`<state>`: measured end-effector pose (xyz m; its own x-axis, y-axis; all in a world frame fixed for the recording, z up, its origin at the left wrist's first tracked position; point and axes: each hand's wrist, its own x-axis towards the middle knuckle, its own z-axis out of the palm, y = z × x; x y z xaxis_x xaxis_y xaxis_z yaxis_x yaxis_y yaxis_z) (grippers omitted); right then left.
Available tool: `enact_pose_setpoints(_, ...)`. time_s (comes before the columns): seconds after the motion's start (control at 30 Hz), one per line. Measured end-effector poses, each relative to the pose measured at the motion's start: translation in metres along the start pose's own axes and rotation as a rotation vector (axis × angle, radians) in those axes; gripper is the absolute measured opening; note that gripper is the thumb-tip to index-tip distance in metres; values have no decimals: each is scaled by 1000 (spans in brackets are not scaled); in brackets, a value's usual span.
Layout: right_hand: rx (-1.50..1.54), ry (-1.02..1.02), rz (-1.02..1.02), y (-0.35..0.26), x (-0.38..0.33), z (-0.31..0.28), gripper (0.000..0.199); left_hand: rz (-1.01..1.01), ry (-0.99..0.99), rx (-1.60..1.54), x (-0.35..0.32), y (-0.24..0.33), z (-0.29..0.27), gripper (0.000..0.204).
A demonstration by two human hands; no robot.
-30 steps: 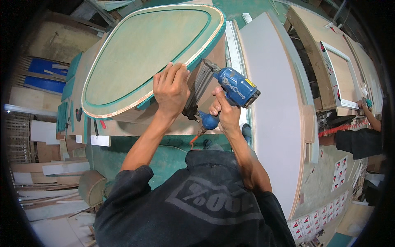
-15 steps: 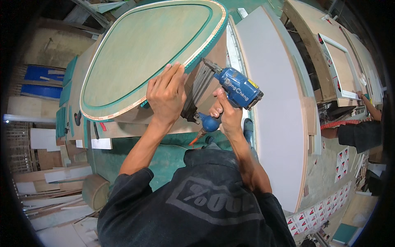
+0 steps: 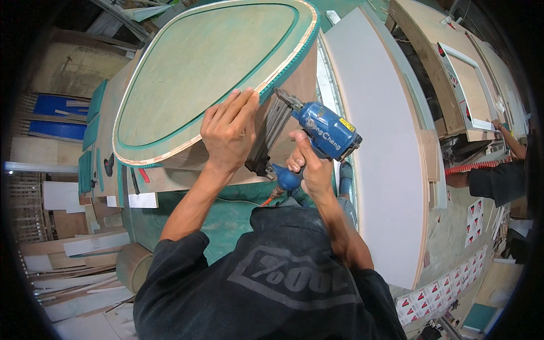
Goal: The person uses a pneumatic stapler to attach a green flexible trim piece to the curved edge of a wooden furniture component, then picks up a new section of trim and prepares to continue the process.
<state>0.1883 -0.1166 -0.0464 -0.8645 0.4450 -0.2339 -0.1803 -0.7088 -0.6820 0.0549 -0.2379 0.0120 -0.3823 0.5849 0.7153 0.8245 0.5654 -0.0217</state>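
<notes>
A large rounded green board (image 3: 192, 79) with a pale strip (image 3: 283, 61) along its edge lies on a wooden workbench. My left hand (image 3: 229, 130) grips its near right rim, fingers pressed together over the pale strip and the thumb hidden. In my right hand (image 3: 313, 167) is a blue nail gun (image 3: 327, 129), fingers wrapped round its handle. The gun's metal nose is at the board's green outer edge, just right of my left fingertips; whether it touches I cannot tell. An orange-tipped hose end (image 3: 272, 197) hangs from the gun's handle.
Right of me stands a long pale panel (image 3: 377, 141). Beyond it, another person's arm (image 3: 513, 141) reaches to a white frame (image 3: 467, 85). Red-handled pliers (image 3: 144, 175) lie on the bench (image 3: 187, 180). A cylindrical drum (image 3: 134, 266) and stacked boards (image 3: 85, 272) sit at the left.
The gun's nose has shifted slightly left along the rim, nearer my left fingers. My left hand keeps its place on the rim. The whole view has moved a little.
</notes>
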Motion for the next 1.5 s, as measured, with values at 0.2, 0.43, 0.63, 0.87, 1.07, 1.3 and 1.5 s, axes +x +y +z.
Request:
enact_pose_setpoints(0.2,24,57,-43,9,-1,6,24,24,0,-17,2,-3,-2,24)
enact_pose_setpoints(0.43,-42,44,-27,15,-13,16,30,37,-7,-16,-1,-8,-9,23)
enact_pose_setpoints(0.63,39,65,-69,32,-17,14,21,67,12,-27,-9,-14,-16,23)
enact_pose_setpoints(0.87,2,7,-33,36,-28,24,31,63,34,-8,-20,-20,-24,22)
enact_pose_setpoints(1.07,6,-7,-54,50,-32,24,26,11,87,-7,-45,-30,-42,21)
enact_pose_setpoints(1.3,35,-34,-71,59,-29,27,21,14,108,15,-46,-36,-40,20)
enact_pose_setpoints(1.5,78,-77,-93,63,-32,30,22,17,162,-34,-56,-40,-39,18)
